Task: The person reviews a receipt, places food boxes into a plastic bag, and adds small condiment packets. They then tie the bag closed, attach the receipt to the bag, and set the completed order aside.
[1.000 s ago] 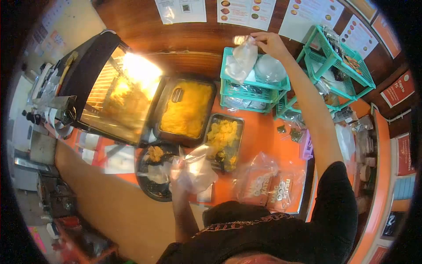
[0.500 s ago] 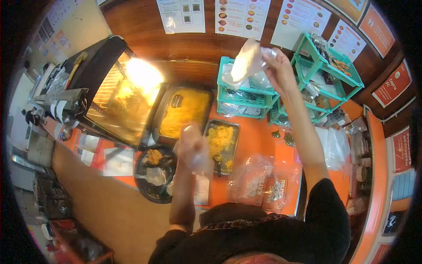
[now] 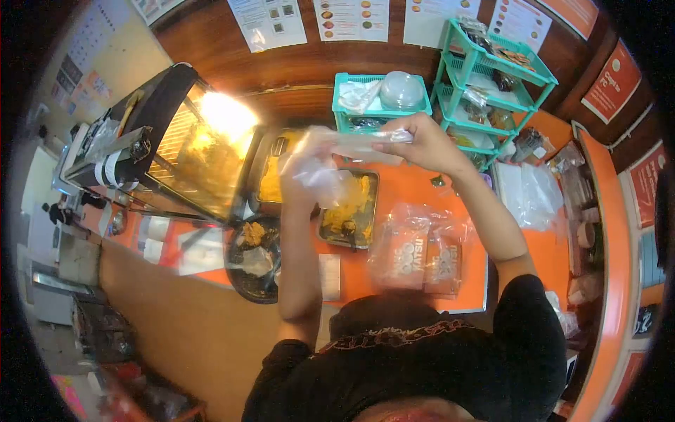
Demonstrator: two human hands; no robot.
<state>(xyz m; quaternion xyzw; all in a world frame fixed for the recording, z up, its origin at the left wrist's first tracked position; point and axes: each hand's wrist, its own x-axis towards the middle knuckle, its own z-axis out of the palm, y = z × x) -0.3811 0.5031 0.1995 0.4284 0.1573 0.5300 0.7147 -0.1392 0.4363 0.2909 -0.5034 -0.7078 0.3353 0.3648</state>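
My right hand (image 3: 425, 146) is closed, its thumb and fingers pinching one end of a thin, whitish translucent plastic piece (image 3: 362, 145). The piece stretches across to my left hand (image 3: 308, 160), which is smeared by motion. Loose clear plastic (image 3: 316, 177) hangs around the left hand, and its fingers cannot be made out. Both hands are raised above a metal tray (image 3: 377, 204) of yellow food pieces, with a dark-handled utensil (image 3: 349, 228) at its near end. A larger metal tray of yellow food (image 3: 270, 184) lies behind my left hand, partly hidden by it.
A lit glass display warmer (image 3: 200, 148) stands at left, beside a round black pan (image 3: 238, 285). Printed pouches (image 3: 411, 257) in clear plastic lie on the orange counter (image 3: 401, 186). Green baskets (image 3: 344, 107), one holding clear bowls (image 3: 402, 90), and a green rack (image 3: 450, 70) stand behind.
My right hand has come down with the plastic, and my left hand has risen to meet it. The plastic now spans both hands. The camera view has shifted slightly.
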